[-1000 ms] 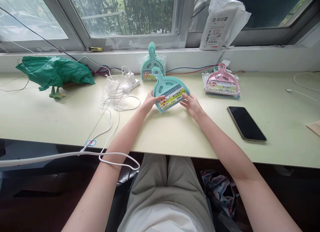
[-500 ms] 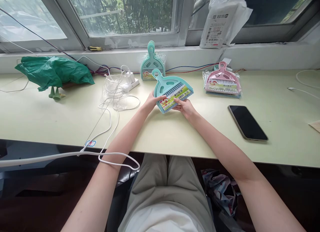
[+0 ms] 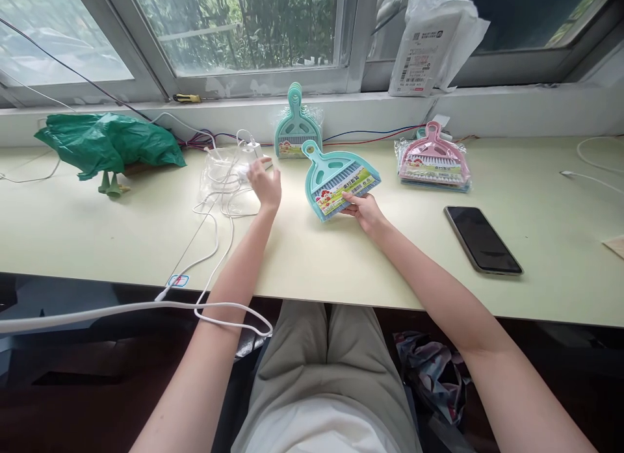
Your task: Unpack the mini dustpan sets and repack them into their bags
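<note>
My right hand (image 3: 363, 210) grips the front edge of a teal mini dustpan-and-brush set (image 3: 337, 178) with a green label, tilted up above the desk. My left hand (image 3: 264, 182) is off the set and hovers to its left, fingers spread and blurred, beside a heap of clear plastic bags (image 3: 221, 171). More teal sets (image 3: 295, 123) stand upright against the window ledge behind. A stack of pink sets in wrappers (image 3: 433, 162) lies at the right.
White cables (image 3: 214, 229) loop over the pale desk (image 3: 97, 225) and hang off its front edge. A black phone (image 3: 482, 240) lies right of my arm. A green plastic bag (image 3: 110, 143) sits far left; a white parcel (image 3: 429, 47) leans on the window sill.
My left hand let go of the teal set and moved left toward the clear bags. My right hand shifted to the set's front edge and now holds it alone.
</note>
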`<state>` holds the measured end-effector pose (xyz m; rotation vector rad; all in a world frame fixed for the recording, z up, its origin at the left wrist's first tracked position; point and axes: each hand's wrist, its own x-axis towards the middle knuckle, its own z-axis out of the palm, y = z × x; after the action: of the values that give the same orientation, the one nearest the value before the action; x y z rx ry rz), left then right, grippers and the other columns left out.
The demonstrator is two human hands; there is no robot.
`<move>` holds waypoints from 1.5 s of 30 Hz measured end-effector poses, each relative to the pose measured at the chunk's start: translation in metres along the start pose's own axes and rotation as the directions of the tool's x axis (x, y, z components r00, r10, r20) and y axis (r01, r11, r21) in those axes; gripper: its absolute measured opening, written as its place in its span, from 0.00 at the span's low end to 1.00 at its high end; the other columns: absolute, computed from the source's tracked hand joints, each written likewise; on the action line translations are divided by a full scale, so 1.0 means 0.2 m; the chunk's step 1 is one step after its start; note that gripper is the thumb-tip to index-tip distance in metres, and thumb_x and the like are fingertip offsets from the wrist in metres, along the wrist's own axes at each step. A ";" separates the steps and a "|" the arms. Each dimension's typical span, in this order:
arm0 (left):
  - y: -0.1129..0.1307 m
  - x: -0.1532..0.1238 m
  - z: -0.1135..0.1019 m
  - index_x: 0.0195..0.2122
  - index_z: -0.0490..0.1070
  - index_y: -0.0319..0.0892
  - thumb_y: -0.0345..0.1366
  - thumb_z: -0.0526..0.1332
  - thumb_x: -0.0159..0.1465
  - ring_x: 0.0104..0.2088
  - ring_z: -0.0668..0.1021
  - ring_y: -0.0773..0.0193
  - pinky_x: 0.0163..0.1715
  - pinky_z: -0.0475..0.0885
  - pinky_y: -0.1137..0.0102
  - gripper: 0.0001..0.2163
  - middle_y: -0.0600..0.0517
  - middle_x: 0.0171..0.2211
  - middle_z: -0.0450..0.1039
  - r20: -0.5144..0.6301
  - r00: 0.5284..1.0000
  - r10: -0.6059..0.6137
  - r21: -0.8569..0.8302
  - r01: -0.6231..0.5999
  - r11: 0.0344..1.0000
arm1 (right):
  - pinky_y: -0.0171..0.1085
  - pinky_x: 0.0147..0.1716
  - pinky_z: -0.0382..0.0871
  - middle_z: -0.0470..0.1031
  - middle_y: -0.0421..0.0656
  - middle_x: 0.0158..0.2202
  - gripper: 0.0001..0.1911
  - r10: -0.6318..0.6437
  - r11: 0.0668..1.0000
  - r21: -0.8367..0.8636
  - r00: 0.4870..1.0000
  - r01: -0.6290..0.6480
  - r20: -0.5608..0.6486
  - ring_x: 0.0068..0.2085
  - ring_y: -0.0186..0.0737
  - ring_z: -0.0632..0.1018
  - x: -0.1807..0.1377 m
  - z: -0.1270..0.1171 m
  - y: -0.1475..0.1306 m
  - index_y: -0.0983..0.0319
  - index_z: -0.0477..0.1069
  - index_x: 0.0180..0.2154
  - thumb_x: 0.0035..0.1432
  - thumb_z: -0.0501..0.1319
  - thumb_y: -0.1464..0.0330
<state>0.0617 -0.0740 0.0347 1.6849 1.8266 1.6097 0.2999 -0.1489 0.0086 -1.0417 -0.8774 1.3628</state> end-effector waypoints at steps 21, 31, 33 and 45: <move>-0.04 0.02 -0.17 0.64 0.58 0.45 0.27 0.54 0.62 0.66 0.64 0.47 0.64 0.56 0.46 0.28 0.38 0.62 0.66 0.058 0.997 -0.048 0.457 0.017 0.889 | 0.41 0.44 0.81 0.83 0.42 0.39 0.05 0.005 1.000 -0.010 1.000 -0.005 -0.029 0.37 0.38 0.83 0.00 0.00 -0.01 0.61 0.74 0.37 0.57 0.65 0.73; -0.13 0.07 -0.18 0.62 0.62 0.38 0.27 0.52 0.63 0.58 0.73 0.43 0.59 0.63 0.45 0.25 0.33 0.54 0.72 -0.003 0.990 -0.138 0.441 0.125 0.888 | 0.43 0.45 0.80 0.83 0.42 0.39 0.07 0.012 1.000 0.003 1.000 -0.012 -0.023 0.37 0.38 0.83 0.01 -0.01 -0.01 0.61 0.73 0.38 0.56 0.67 0.73; -0.12 0.07 -0.18 0.60 0.66 0.40 0.26 0.50 0.63 0.55 0.75 0.44 0.58 0.64 0.48 0.23 0.37 0.50 0.75 -0.001 0.994 -0.108 0.400 0.100 0.911 | 0.42 0.45 0.80 0.83 0.42 0.39 0.06 0.010 1.000 0.003 1.000 -0.010 -0.023 0.37 0.38 0.83 0.01 -0.01 -0.01 0.61 0.73 0.38 0.56 0.66 0.73; 0.03 -0.13 0.04 0.31 0.75 0.43 0.18 0.50 0.49 0.48 0.77 0.53 0.53 0.66 0.57 0.18 0.46 0.49 0.74 0.738 0.514 0.436 0.002 -0.649 0.761 | 0.37 0.45 0.80 0.81 0.39 0.41 0.08 -0.045 0.996 0.063 0.973 0.061 -0.228 0.38 0.35 0.82 0.04 -0.07 -0.03 0.59 0.70 0.37 0.55 0.66 0.71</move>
<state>0.0810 -0.0917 0.0227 2.7204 1.1826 0.5842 0.3150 -0.1410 0.0095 -1.0878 -0.6791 1.1940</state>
